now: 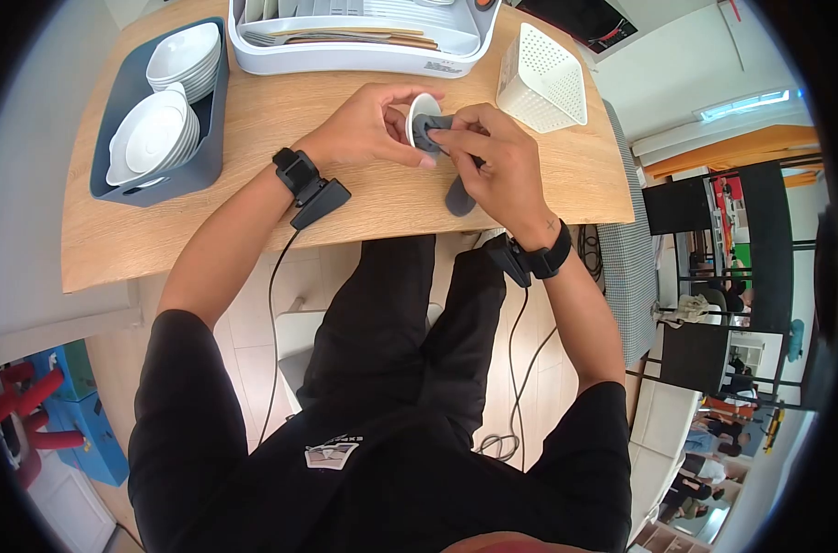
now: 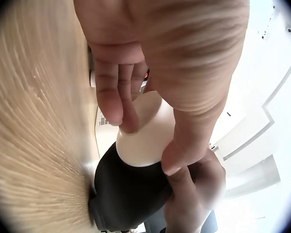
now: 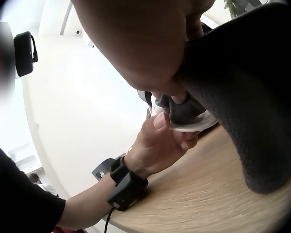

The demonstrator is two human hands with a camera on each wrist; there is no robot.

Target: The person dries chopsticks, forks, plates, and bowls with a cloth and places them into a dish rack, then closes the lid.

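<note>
The person's left hand [image 1: 377, 127] held a small white cup [image 1: 413, 112] tipped on its side, the thumb on one side and the fingers on the other; the right hand [image 1: 504, 161] pinched a dark grey cloth [image 1: 460, 197] between thumb and fingers, part of it bunched inside the cup's mouth and a loose end hanging below the hand; the mouth faced the right hand, and the cup was up off the wooden table [image 1: 276, 109], near its front edge. On the table beyond the left forearm stood a blue-grey bin [image 1: 198, 173] with two stacks of white bowls [image 1: 185, 57] in it; a white rack [image 1: 345, 62] stood beyond the hands, chopsticks [image 1: 382, 37] lying in it; a white perforated basket [image 1: 541, 81] stood beyond the right hand, to its right; both wrists wore black straps with small black devices.
</note>
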